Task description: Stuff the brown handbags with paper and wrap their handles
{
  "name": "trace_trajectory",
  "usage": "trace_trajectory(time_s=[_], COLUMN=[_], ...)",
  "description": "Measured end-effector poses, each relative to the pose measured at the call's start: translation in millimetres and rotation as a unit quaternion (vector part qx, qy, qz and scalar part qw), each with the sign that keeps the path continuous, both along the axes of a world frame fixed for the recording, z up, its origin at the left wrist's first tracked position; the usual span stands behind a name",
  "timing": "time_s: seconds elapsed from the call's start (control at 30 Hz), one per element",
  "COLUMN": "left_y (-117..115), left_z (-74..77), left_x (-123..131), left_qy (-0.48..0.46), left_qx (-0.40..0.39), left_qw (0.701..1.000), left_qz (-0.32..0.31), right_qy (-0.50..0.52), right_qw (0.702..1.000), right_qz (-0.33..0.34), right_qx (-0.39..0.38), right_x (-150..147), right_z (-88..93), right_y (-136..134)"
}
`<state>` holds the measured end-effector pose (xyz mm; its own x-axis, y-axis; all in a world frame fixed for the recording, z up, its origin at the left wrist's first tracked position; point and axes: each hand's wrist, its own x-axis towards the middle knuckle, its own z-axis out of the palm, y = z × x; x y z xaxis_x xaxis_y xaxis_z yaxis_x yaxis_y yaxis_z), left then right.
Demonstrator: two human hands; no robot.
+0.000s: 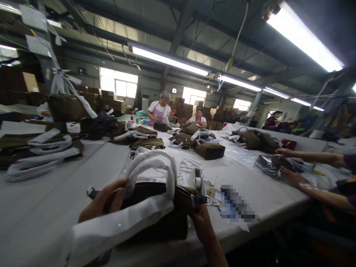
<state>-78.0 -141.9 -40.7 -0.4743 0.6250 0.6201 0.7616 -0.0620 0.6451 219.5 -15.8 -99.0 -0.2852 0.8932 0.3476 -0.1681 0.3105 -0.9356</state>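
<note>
A dark olive handbag (167, 226) stands at the near edge of the table in front of me, its zipped top partly open. Both its handles (151, 161) are wrapped in white padding, and a long white-wrapped strap (122, 222) lies across its front. With curled fingers my left hand (104, 202) grips the bag's left side by the base of the handle; the fingertips are partly hidden. My right hand (202, 222) holds the right end below the zipper and metal ring, its fingers mostly behind the bag. A white tape dispenser (196, 180) is just beyond the bag.
More bags with white-wrapped handles lie at left (41, 152) and mid-table (210, 150). Tags and a blurred-out item (236, 204) are to the right. A co-worker's hands (292, 176) press a plastic-wrapped bag (268, 163). Other people (161, 111) work across the table.
</note>
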Motion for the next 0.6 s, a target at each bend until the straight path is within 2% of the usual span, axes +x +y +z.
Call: trace_trajectory(time_s=[0.1,0.2,0.27,0.37,0.4,0.43,0.47,0.5,0.57,0.6], left_y=[15,10,4,-1,-1,-1,0,1,2,3], left_z=[29.5,40.7,45.3,55.2,58.9,62.4,65.2,67.2,68.0,67.2], left_x=[17,15,13,19,24,29,34,38,45,47], left_qy=[-0.001,0.013,0.037,0.114,0.154,0.193,0.227,0.251,0.266,0.267], left_qx=[-0.081,-0.124,-0.138,-0.193,-0.213,-0.227,-0.234,-0.233,-0.232,-0.235], left_qw=[0.993,0.973,0.958,0.949,0.942,0.933,0.923,0.913,0.903,0.899], left_qz=[-0.091,-0.193,-0.247,-0.223,-0.21,-0.201,-0.205,-0.22,-0.246,-0.255], right_qy=[-0.032,-0.059,-0.02,0.065,0.034,-0.041,-0.15,-0.28,-0.467,-0.532], right_qw=[0.999,0.998,0.997,0.987,0.988,0.99,0.978,0.944,0.849,0.8], right_qz=[-0.013,-0.033,-0.066,-0.148,-0.15,-0.124,-0.091,-0.063,-0.058,-0.05], right_qx=[0.01,-0.006,-0.028,-0.021,0.005,0.051,0.108,0.161,0.242,0.273], right_x=[2,12,21,33,34,32,28,22,5,-6], right_z=[8.4,14.6,27.9,72.1,91.8,112.3,132.2,150.1,176.3,183.8], right_y=[-5,-8,-11,-22,-28,-34,-41,-47,-58,-61])
